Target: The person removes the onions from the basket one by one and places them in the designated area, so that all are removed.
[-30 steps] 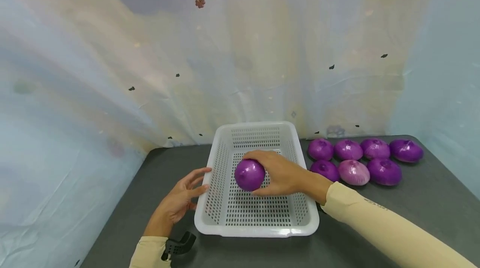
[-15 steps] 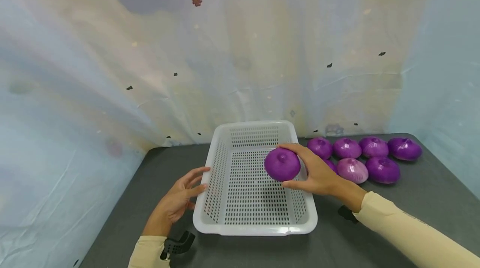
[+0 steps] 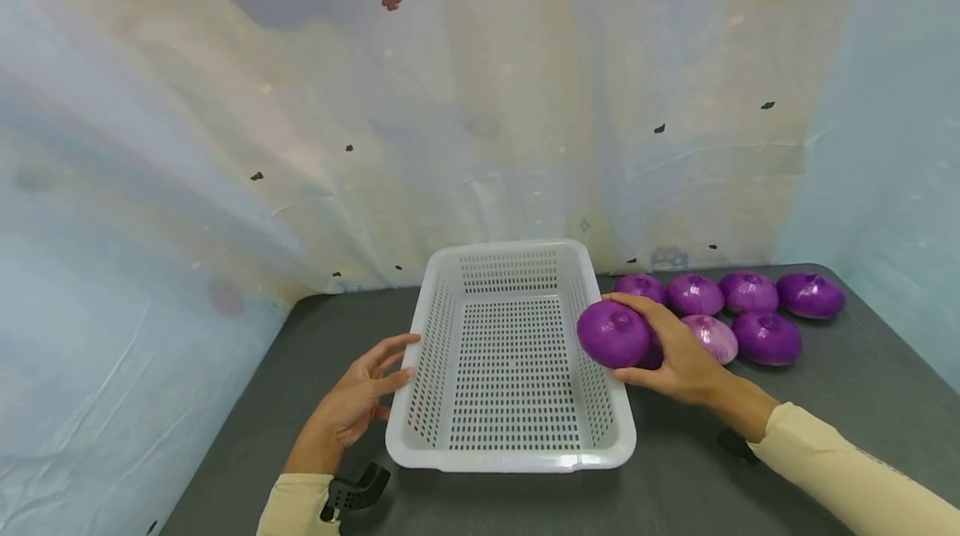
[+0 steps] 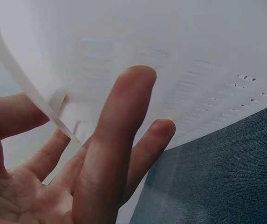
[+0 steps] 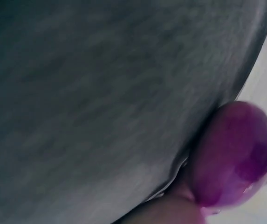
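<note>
In the head view, my right hand [image 3: 682, 365] holds a glossy purple onion [image 3: 611, 334] over the right rim of a white plastic basket [image 3: 512, 461]. Its thumb is below the onion and its fingers lie along the top. A blurred purple onion [image 5: 233, 156] also shows in the right wrist view, beside a bit of skin. My left hand [image 3: 356, 398] touches the basket's left rim with its fingertips, the fingers loosely spread. The left wrist view shows those fingers [image 4: 124, 107] against the perforated basket wall [image 4: 194, 46]. No onion lies in the basket.
Right of the basket, several purple onions [image 3: 767, 339] sit in two rows on the dark grey table [image 3: 840, 378]. A paler pinkish onion [image 3: 714, 338] is among them, partly behind my right hand. A patterned curtain [image 3: 525, 119] hangs behind the table.
My right hand has carried the onion rightwards, from above the basket's middle to its right rim. The left hand and the basket have stayed put.
</note>
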`<action>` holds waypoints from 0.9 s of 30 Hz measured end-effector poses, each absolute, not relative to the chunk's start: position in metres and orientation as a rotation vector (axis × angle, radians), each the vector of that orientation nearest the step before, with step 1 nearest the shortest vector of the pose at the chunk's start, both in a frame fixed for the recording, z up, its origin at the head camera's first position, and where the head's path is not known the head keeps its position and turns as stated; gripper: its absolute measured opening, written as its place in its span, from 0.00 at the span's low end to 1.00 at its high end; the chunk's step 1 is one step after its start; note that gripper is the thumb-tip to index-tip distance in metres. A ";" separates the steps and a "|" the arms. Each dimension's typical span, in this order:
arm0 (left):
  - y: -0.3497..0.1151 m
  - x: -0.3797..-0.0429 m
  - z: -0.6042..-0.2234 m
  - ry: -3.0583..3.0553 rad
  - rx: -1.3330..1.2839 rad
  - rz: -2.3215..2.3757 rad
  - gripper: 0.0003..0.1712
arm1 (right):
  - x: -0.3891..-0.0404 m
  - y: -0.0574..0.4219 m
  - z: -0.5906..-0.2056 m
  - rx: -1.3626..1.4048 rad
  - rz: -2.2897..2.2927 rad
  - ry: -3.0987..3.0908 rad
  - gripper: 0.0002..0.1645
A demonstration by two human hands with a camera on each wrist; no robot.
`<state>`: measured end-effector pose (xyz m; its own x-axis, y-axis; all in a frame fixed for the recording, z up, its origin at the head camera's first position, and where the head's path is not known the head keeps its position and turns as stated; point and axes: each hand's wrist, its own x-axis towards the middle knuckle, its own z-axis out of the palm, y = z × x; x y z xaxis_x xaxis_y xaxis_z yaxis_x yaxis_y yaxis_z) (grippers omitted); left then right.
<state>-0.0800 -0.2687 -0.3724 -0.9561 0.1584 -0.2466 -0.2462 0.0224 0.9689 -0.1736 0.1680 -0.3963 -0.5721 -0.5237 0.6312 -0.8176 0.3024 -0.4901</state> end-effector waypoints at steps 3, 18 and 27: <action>-0.269 -0.080 -0.373 2.018 -0.091 2.012 0.37 | -0.175 0.178 -0.397 1.205 1.146 -2.212 0.61; -0.268 -0.080 -0.371 2.029 -0.116 2.003 0.38 | -0.173 0.226 -0.399 1.070 0.837 -2.377 0.63; -0.268 -0.079 -0.371 2.021 -0.111 2.003 0.38 | -0.181 0.257 -0.403 1.041 0.737 -2.312 0.61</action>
<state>-0.0791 -0.2683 -0.3708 -0.9540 0.1502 -0.2594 -0.2581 0.0287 0.9657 -0.1808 0.2571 -0.4033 -0.5853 -0.5139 0.6272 -0.7821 0.5620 -0.2694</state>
